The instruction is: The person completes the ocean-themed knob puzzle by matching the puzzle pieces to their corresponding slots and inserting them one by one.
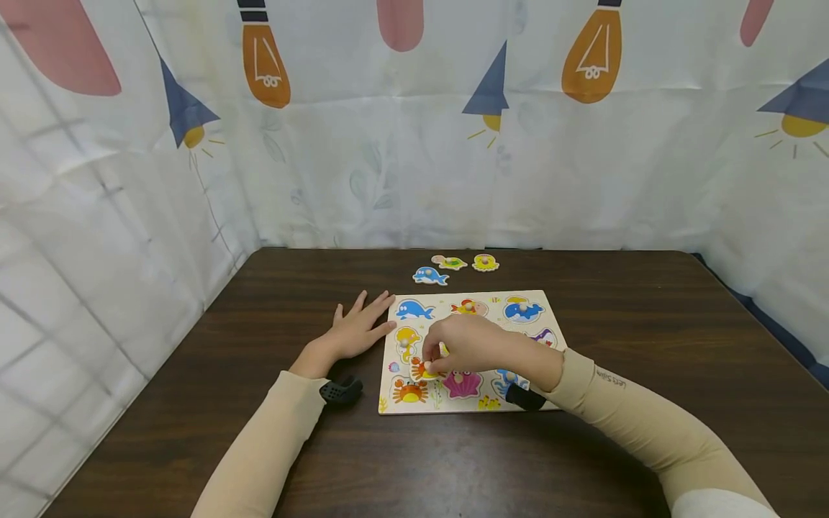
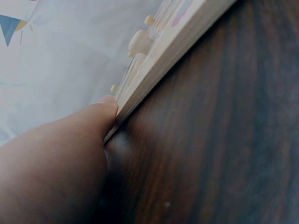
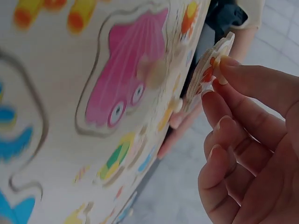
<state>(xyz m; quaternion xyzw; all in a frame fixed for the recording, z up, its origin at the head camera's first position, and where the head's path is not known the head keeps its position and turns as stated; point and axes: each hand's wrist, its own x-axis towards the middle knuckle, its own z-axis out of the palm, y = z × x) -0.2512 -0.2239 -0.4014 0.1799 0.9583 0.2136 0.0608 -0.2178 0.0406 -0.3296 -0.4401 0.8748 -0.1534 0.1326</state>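
Right hand (image 1: pixel 468 344) pinches the crab piece (image 1: pixel 417 370) by its knob (image 3: pixel 218 71), likely for a sure hold, near the board's (image 1: pixel 463 408) crab picture (image 1: pixel 410 393), while the left hand (image 1: pixel 352 335) lies spread, touching the board's edge, seemingly to steady it

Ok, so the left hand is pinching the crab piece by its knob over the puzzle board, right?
Wrong hand: the head view shows the right hand pinching the crab piece by its knob over the puzzle board.
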